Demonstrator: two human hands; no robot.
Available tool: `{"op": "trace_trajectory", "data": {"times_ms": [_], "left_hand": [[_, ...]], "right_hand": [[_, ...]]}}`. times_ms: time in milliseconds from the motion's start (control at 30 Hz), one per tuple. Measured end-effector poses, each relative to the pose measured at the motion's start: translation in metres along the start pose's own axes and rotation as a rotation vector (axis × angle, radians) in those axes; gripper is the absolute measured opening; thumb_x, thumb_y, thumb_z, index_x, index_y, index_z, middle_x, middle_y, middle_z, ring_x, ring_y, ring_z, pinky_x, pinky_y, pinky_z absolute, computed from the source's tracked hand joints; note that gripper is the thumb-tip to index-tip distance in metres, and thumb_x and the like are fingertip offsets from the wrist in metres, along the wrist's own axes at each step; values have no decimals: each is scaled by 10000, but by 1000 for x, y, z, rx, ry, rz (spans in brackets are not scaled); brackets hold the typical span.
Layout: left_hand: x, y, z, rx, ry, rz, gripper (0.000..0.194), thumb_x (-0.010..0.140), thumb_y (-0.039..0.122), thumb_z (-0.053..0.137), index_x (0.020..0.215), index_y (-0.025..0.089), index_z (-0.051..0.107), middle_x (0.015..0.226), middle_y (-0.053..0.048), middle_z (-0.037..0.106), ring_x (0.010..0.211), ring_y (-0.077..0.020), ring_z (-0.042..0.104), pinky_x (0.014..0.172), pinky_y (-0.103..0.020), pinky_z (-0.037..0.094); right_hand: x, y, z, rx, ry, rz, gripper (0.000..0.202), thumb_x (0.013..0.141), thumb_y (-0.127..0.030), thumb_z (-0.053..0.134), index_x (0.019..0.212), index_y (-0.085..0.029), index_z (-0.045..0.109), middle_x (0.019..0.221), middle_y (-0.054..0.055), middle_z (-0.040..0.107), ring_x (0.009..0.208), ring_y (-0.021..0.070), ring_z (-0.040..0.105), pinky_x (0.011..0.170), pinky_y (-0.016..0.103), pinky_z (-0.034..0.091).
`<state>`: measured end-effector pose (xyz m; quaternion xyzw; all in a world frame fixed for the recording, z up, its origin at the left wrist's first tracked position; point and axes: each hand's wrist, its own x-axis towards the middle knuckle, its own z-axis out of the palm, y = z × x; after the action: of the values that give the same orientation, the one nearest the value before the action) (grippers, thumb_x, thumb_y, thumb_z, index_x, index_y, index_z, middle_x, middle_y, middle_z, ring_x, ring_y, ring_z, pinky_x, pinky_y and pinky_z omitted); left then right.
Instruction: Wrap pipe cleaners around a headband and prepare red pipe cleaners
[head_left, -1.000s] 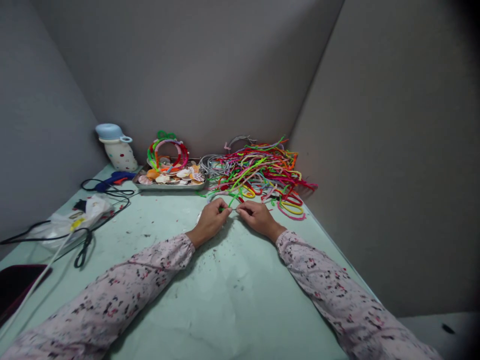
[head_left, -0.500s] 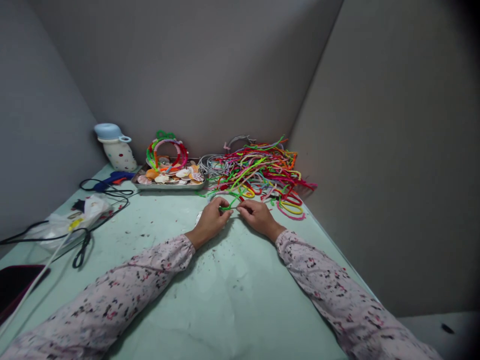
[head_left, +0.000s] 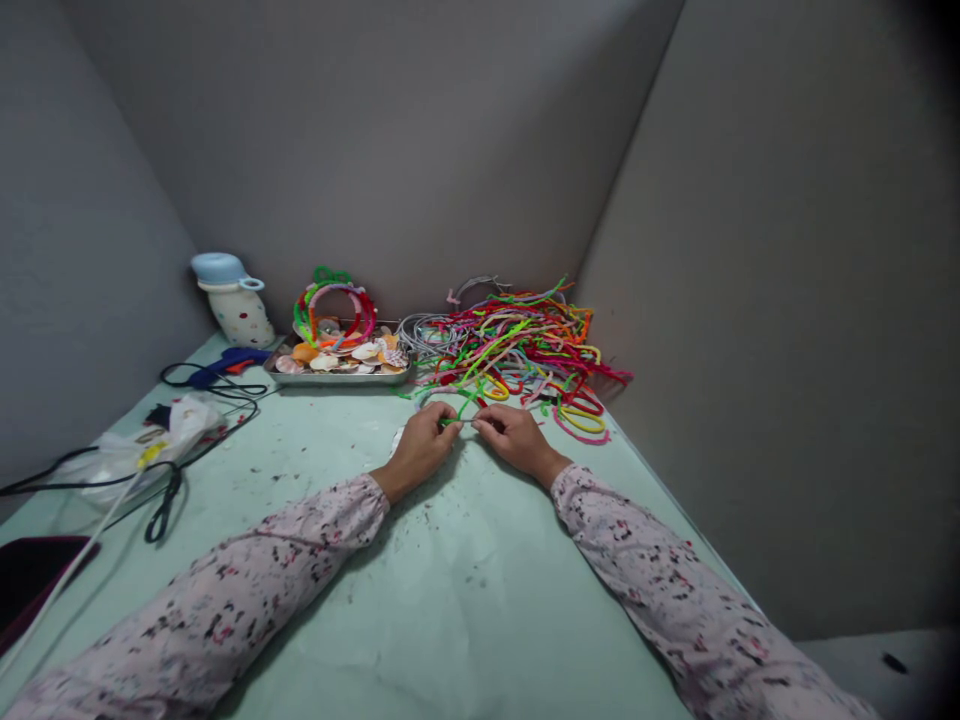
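Over the far part of the table, my left hand (head_left: 421, 442) and my right hand (head_left: 517, 440) face each other, a small gap between their fingertips. Both pinch a thin grey hoop (head_left: 466, 421), a short piece of which shows in the gap; a curved part arcs up behind the fingers. A fuzzy green pipe cleaner (head_left: 463, 402) comes out of my left fingertips and loops upward above the gap. How it is joined to the hoop is too small to tell. A whitish object (head_left: 397, 437) lies partly hidden behind my left hand.
A tangled heap of coloured pipe cleaners (head_left: 525, 340) lies behind my hands, beside grey wire hoops (head_left: 427, 335). Left of it, a metal tray (head_left: 337, 380) holds shells (head_left: 365, 351) and wrapped rings (head_left: 365, 310). Further left are a bottle (head_left: 236, 310), a blue-handled tool (head_left: 225, 365), cables and a plastic bag (head_left: 180, 425).
The green pipe cleaner has shifted from slanting across toward my right hand to standing more upright between the hands. Both hands keep nearly the same place; the whole view has moved slightly.
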<state>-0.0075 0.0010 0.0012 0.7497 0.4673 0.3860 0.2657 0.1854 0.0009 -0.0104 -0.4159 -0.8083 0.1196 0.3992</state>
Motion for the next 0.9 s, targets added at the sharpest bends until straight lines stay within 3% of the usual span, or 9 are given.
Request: {"op": "trace_trajectory", "data": {"times_ms": [200,400,900], "left_hand": [[-1,4,-1,26,26,-7,125,807,298,572,849,181,561,732,5,603,613,-128,542,576,-247,401],[-1,1,0,-49,-16,-47,157,840,344,528,822,189,546,591,39,555,532,-121,514,538,-239,378],[-1,2,-1,-162,-20,-89,151,815,336,531,773,192,542,529,53,533,475,-111,486,502,-227,357]], "right_hand": [[0,0,0,8,9,-23,113,878,-209,564,877,-181,673,823,30,674,726,138,587,670,245,432],[0,0,1,27,10,-19,123,880,-225,568,910,-186,681,858,38,684,736,141,594,674,250,444],[-1,1,2,47,1,-16,142,881,-235,573,931,-192,698,879,42,694,760,142,609,682,247,454]]}}
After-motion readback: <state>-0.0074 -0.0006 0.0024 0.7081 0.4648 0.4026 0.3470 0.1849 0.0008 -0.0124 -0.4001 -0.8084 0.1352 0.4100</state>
